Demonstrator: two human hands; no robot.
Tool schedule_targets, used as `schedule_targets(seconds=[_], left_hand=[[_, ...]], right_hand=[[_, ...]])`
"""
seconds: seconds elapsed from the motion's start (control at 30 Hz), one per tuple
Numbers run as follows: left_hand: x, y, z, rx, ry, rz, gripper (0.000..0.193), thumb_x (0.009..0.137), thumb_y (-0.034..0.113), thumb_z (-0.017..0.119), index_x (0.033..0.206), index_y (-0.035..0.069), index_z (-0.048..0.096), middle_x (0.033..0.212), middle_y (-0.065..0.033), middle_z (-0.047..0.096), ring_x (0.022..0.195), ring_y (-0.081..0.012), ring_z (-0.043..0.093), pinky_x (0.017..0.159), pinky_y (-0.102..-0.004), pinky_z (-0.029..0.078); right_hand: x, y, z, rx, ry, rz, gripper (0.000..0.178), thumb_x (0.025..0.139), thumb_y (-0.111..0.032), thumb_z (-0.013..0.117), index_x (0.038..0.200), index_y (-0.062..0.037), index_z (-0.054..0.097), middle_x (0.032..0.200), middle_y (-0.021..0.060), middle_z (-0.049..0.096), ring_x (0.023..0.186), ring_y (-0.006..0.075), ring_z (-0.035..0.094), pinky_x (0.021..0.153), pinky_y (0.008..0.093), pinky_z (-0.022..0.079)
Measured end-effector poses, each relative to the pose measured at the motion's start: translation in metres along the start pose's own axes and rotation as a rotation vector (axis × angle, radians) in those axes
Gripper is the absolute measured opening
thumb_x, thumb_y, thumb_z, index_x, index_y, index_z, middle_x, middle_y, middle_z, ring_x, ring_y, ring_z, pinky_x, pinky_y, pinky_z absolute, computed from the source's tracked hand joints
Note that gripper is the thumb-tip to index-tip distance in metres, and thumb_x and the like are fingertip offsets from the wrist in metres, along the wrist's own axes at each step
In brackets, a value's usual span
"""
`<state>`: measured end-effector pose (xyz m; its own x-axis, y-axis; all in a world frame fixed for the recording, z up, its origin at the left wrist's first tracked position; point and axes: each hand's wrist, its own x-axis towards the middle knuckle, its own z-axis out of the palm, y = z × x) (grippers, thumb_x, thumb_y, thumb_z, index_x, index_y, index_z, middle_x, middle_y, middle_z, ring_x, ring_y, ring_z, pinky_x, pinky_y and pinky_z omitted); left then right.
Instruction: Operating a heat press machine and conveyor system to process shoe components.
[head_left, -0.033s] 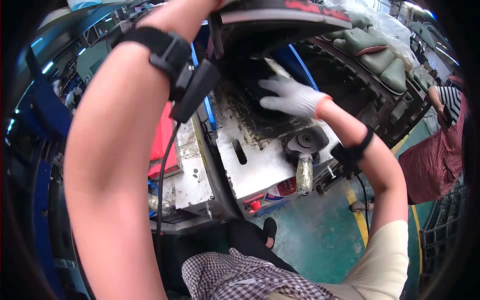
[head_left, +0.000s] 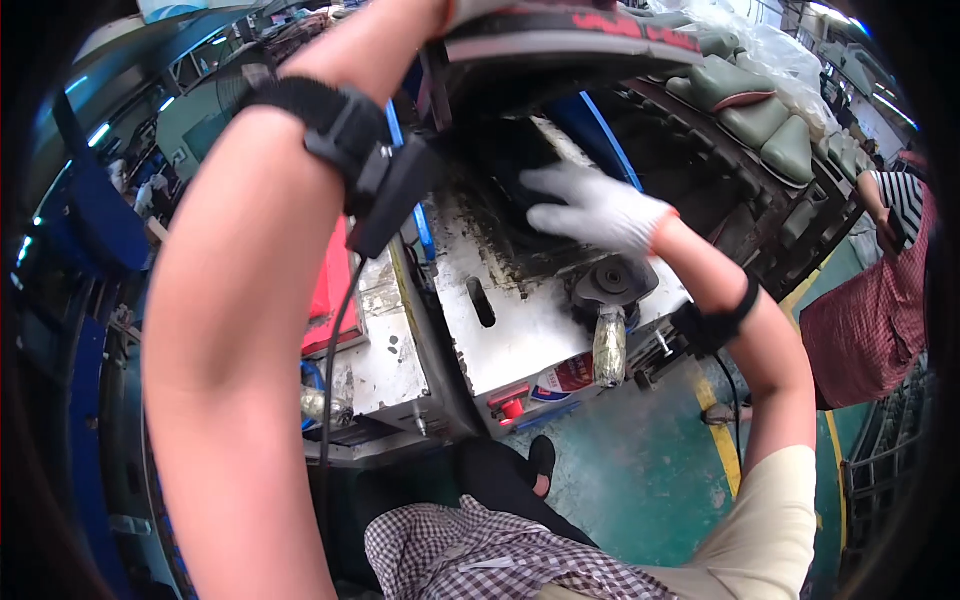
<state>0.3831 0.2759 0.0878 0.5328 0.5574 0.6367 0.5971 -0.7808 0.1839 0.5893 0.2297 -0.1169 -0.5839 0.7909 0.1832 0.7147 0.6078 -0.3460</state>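
Observation:
My right hand (head_left: 597, 208), in a white knit glove, is held over the dark recess of a worn machine bed (head_left: 515, 345). Its fingers are spread and nothing shows in them. At the top edge of the view my left hand (head_left: 466, 12) is at the near left corner of a raised dark lid (head_left: 575, 62) with a pale edge band and red marks. Most of that hand is cut off, so its fingers are hidden. Below my right hand a grey round fitting (head_left: 611, 282) carries a handle (head_left: 609, 345) wrapped in shiny tape.
A red button (head_left: 512, 409) sits on the machine's front. To the left lies a red block (head_left: 338, 305) on a second bed. Grey-green padded pieces (head_left: 745, 110) line a rack at the far right. A person in a red checked apron (head_left: 868, 325) stands at the right.
My right hand has shifted slightly right and toward me, fingers still spread. My left forearm has moved a little to the right. The lid looks almost unchanged.

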Motion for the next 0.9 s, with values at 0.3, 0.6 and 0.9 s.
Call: schedule_targets(seconds=[0.3, 0.6, 0.9], left_hand=[[-0.131, 0.022, 0.127, 0.173, 0.308, 0.208, 0.054, 0.091, 0.015, 0.064, 0.144, 0.010, 0.054, 0.132, -0.0206, 0.062, 0.128, -0.0401, 0.058, 0.112, -0.0501, 0.044], [-0.216, 0.024, 0.198, 0.206, 0.315, 0.202, 0.073, 0.069, -0.001, 0.065, 0.140, 0.011, 0.055, 0.125, -0.0156, 0.058, 0.130, -0.0422, 0.052, 0.107, -0.0562, 0.042], [-0.214, 0.023, 0.199, 0.147, 0.296, 0.190, 0.076, 0.071, 0.004, 0.068, 0.144, 0.012, 0.053, 0.135, -0.0158, 0.056, 0.138, -0.0422, 0.047, 0.115, -0.0585, 0.038]], right_hand=[[-0.145, -0.080, 0.066, -0.157, 0.268, -0.435, 0.041, 0.082, -0.026, 0.080, 0.119, -0.0107, 0.070, 0.108, 0.0097, 0.067, 0.114, 0.0330, 0.064, 0.105, 0.0525, 0.046], [-0.164, -0.049, 0.066, -0.332, 0.491, -0.469, 0.031, 0.069, -0.016, 0.074, 0.100, -0.0112, 0.070, 0.107, 0.0071, 0.069, 0.113, 0.0297, 0.067, 0.102, 0.0510, 0.052], [-0.149, 0.038, 0.046, -0.310, 0.924, -0.042, 0.037, 0.083, 0.003, 0.065, 0.118, -0.0098, 0.069, 0.113, 0.0135, 0.070, 0.106, 0.0348, 0.067, 0.094, 0.0470, 0.053]])
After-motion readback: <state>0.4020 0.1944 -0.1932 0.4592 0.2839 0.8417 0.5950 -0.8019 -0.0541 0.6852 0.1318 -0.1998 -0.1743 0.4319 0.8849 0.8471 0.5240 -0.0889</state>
